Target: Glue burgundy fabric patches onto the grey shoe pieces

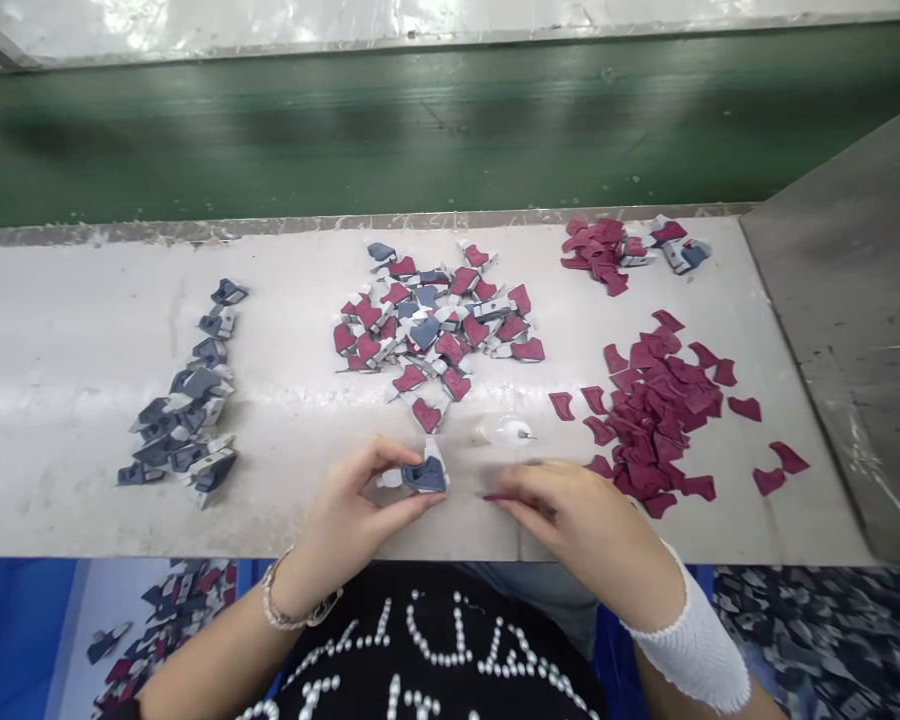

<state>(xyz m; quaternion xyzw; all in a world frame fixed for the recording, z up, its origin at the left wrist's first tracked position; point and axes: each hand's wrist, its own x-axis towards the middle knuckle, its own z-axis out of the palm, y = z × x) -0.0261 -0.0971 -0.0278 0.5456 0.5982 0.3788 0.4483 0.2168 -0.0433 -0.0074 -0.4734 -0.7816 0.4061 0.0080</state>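
Between the thumb and fingers of my left hand (pixel 360 510) is a small grey-and-white plastic part (pixel 425 474), its dark grey recessed face turned up. My right hand (pixel 562 505) pinches a thin maroon piece (pixel 501 496), seen almost edge-on, a short gap to the right of the grey part. Just beyond my right fingers a small translucent bottle with a thin metal tip (pixel 506 430) lies on the bench. A heap of flat maroon pieces (pixel 660 410) spreads to the right of that hand. Ahead of my left hand is a pile of white parts with maroon or grey faces (pixel 435 320).
A row of grey-and-white parts (pixel 187 420) lies at left on the white bench (pixel 67 400). More maroon pieces (pixel 596 250) sit at the back right. A metal panel (pixel 855 300) bounds the right side. Below the bench are a blue bin (pixel 22 630) and more parts (pixel 832 630).
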